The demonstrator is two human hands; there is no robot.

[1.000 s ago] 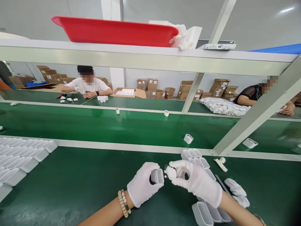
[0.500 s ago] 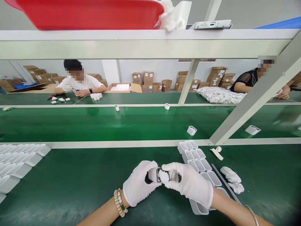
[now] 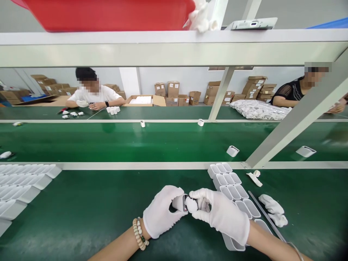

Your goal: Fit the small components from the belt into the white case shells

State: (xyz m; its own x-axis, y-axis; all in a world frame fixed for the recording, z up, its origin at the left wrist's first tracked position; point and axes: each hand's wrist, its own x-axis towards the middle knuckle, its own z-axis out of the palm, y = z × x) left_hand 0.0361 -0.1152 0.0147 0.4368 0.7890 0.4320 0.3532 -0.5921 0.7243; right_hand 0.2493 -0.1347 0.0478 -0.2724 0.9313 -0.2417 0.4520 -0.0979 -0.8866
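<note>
My left hand [image 3: 164,212], in a white glove, is closed round a small white plastic housing [image 3: 178,203] with its open end turned to the right. My right hand [image 3: 221,214], gloved too, pinches a white rounded part with dark edges [image 3: 191,205] against that open end. Whether the part sits partly inside the housing I cannot tell, as fingers cover the joint. Rows of open white housings [image 3: 228,192] stand on the green table [image 3: 114,199] beside and partly beneath my right forearm.
More white housings [image 3: 27,195] fill the left side. Right of my hand lie a metal strip [image 3: 266,215] and crumpled white gloves [image 3: 272,206]. Beyond a rail, a green conveyor [image 3: 163,143] carries several white pieces. A shelf [image 3: 163,54] with a red bin [image 3: 114,14] spans overhead; two people sit opposite.
The pieces on the conveyor have shifted right, and another part has appeared at its left edge. My hands keep nearly the same hold. The view has moved slightly.
</note>
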